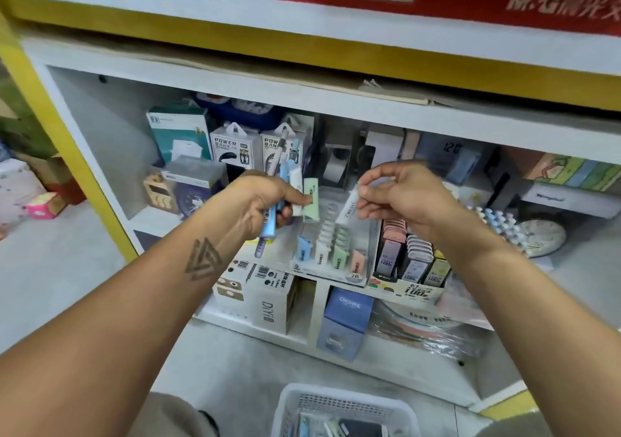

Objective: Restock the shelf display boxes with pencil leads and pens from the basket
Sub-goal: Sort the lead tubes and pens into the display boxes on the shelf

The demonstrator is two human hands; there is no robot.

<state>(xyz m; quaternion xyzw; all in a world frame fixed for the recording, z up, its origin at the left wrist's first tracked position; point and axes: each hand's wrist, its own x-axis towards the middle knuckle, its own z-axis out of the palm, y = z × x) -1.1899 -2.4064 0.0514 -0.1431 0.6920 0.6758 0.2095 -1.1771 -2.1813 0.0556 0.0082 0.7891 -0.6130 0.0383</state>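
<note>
My left hand (265, 198) grips a bundle of pens and pencil-lead cases (288, 174): blue and white pens stick up, and a pale green case (311, 198) sits under my thumb. My right hand (400, 194) pinches a white lead case (347, 206) between finger and thumb, held tilted just above the clear display box (331, 270) with its rows of blue, white, green and pink lead cases. A second display box (408, 290) of darker lead cases stands to its right. The white basket (346, 409) sits on the floor below, with a few items inside.
The shelf (268, 262) is crowded: power bank boxes (235, 149) behind my left hand, a DIY carton (268, 299) and a blue box (349, 315) on the lower level, and a tray of small bottles (504, 225) at the right. A yellow shelf post (77, 161) stands to the left.
</note>
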